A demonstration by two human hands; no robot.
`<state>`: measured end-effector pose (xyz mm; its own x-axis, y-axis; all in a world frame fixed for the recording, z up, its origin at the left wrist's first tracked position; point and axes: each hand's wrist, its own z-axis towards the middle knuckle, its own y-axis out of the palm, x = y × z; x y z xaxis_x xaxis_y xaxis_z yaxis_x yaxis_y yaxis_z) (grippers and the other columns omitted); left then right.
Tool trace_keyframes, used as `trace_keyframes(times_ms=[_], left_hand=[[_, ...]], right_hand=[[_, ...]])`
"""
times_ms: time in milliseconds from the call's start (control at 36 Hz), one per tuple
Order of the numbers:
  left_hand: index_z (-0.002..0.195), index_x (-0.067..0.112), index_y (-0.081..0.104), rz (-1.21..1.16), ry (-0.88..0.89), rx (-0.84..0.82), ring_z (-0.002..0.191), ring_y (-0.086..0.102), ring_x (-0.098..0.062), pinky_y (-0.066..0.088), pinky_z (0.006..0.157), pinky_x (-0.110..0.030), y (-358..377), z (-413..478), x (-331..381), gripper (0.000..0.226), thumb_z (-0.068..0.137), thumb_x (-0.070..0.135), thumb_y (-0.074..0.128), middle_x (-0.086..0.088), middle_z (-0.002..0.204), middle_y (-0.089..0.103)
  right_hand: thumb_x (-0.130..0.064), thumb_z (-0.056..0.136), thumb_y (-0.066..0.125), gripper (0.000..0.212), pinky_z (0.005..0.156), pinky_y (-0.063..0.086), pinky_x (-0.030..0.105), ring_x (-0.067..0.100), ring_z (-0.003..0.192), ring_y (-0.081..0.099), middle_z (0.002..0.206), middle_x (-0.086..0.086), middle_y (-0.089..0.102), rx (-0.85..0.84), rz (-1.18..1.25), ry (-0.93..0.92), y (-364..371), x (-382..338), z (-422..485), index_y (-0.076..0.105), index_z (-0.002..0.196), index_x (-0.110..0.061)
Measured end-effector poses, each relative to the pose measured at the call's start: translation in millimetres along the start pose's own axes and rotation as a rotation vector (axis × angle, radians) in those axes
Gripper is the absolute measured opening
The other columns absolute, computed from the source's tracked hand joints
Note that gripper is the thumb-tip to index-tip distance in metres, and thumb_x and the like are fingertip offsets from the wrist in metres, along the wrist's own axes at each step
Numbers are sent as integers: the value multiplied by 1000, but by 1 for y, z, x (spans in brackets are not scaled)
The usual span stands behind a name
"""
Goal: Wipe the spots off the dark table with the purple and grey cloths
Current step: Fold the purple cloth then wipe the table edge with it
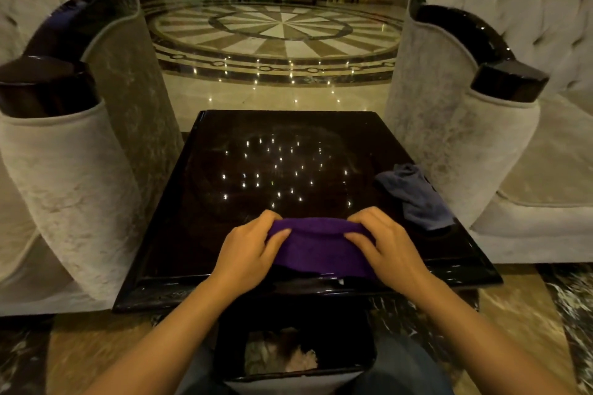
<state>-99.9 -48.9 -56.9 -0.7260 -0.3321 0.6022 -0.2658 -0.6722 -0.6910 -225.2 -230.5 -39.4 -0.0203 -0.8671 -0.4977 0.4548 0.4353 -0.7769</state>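
Note:
A purple cloth (317, 248) lies folded on the near part of the dark glossy table (199, 202). My left hand (248, 248) grips the cloth's left end, thumb on top and fingers curled over its far edge. My right hand (386, 245) grips its right end in the same way. A grey cloth (415, 194) lies crumpled near the table's right edge, apart from both hands. The middle of the table shows faint smears and many small light reflections.
A pale upholstered armchair with dark glossy arms (73, 150) stands close on the left of the table. Another armchair (481, 125) stands on the right. Beyond the table lies polished patterned marble floor (279, 28). A dark bin with crumpled waste (285, 353) sits below the near edge.

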Motion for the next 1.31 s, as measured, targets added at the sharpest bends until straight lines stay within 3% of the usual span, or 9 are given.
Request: trace_keyframes(times_ms=[111, 250, 361, 501, 640, 806, 1057, 1224, 1307], left_hand=[[97, 14, 55, 11, 17, -33, 58, 49, -2, 38, 53, -17, -3, 6, 2, 15, 90, 26, 50, 14, 69, 52], [91, 11, 59, 1, 103, 37, 64, 53, -8, 38, 54, -15, -3, 7, 5, 9, 88, 19, 55, 8, 75, 56], [98, 12, 58, 19, 74, -19, 78, 55, -11, 35, 62, -13, 11, 9, 0, 14, 89, 21, 53, 6, 86, 57], [123, 17, 45, 144, -47, -230, 110, 50, -18, 40, 91, -30, 32, 13, -13, 38, 88, 28, 54, -3, 121, 55], [136, 28, 32, 190, -82, -399, 124, 36, -21, 31, 105, -37, 36, 27, -17, 56, 85, 34, 56, -2, 137, 42], [127, 30, 44, 219, -112, -531, 117, 39, -24, 35, 102, -41, 32, 39, -16, 46, 83, 34, 59, -3, 125, 52], [108, 28, 57, 169, 2, -545, 91, 41, -9, 34, 79, -24, 27, 14, -18, 34, 76, 33, 68, 5, 101, 60], [101, 24, 66, 136, -10, -753, 89, 55, -5, 43, 85, -27, -1, 15, -16, 24, 77, 26, 68, 5, 97, 67], [92, 16, 69, -23, -93, -767, 79, 60, -3, 48, 79, -27, -21, 17, -12, 13, 81, 20, 65, 0, 89, 68]], right_hand=[[-20, 89, 53, 14, 74, 45, 23, 11, 86, 55, 95, -4, 56, -106, -15, 47, -2, -1, 4, 59, 100, -15], [-7, 83, 59, 10, 71, 44, 19, 13, 81, 55, 90, 8, 60, 63, -63, -87, -5, 1, 4, 61, 93, -7], [-3, 78, 63, 19, 66, 54, 37, 30, 84, 62, 95, 18, 63, 18, -208, -105, 4, 13, 3, 62, 97, -1], [-21, 92, 46, 42, 99, 40, 39, 26, 117, 42, 134, 7, 46, -288, -279, 18, 20, 46, -2, 38, 133, -22], [-36, 88, 51, 52, 107, 26, 33, 20, 129, 28, 142, 4, 36, -459, -145, 107, 16, 55, 1, 33, 136, -28], [-32, 83, 60, 52, 97, 32, 28, 18, 116, 36, 129, 3, 44, -484, -86, 124, 13, 47, 6, 39, 130, -26], [-22, 82, 62, 35, 85, 30, 20, 21, 107, 47, 118, 6, 55, -363, -161, 7, 24, 27, -21, 50, 115, -16], [-29, 81, 63, 33, 87, 45, 34, 20, 102, 53, 111, 5, 58, -566, -62, -9, 24, 7, -19, 51, 110, -20], [-26, 82, 62, 25, 85, 47, 35, 16, 97, 56, 106, 3, 61, -531, 82, 18, 14, -2, -12, 56, 106, -21]])
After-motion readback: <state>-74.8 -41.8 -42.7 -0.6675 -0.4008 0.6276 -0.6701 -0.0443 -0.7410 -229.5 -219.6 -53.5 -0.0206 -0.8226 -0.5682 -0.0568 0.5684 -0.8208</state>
